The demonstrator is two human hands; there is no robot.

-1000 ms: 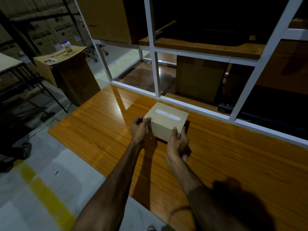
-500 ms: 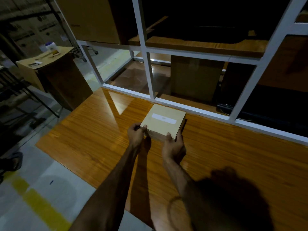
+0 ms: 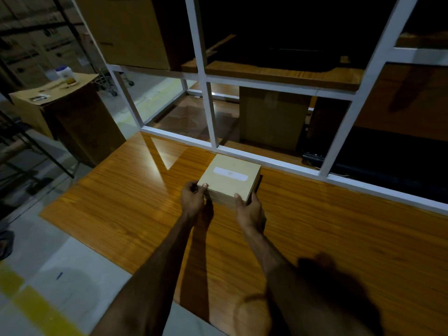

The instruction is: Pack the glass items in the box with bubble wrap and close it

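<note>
Head view, only one: small tan box [image 3: 230, 180] is sitting closed on the wooden worktop [image 3: 121, 202], just in front of the white frame rail [image 3: 291, 166] at the worktop's far edge. White label strip [image 3: 230, 173] is showing on the lid. Left hand [image 3: 194, 198] is gripping the box's near left corner, thumb up on the lid edge, fingers wrapping the side. Right hand [image 3: 249, 207] is gripping the near right corner, thumb on the lid edge too. Both hands are clamped on the box, forearms reaching in from below. No glass items or bubble wrap are showing anywhere around the box; contents are hidden under the lid, so packing state can't be told. Past the rail behind the box, bigger cartons are standing in dim light; a brown cabinet [image 3: 72, 112] is standing well off to the box's left with a small jar [image 3: 63, 72] on top.

Step judged: seating or pressing the closed box at the worktop. To do it well: keeping thumbs pressing evenly on both near corners so the lid is sitting flush, keeping the box flat, avoiding tilting or jolting since contents are presumably fragile, and not shoving it into the rail.
</note>
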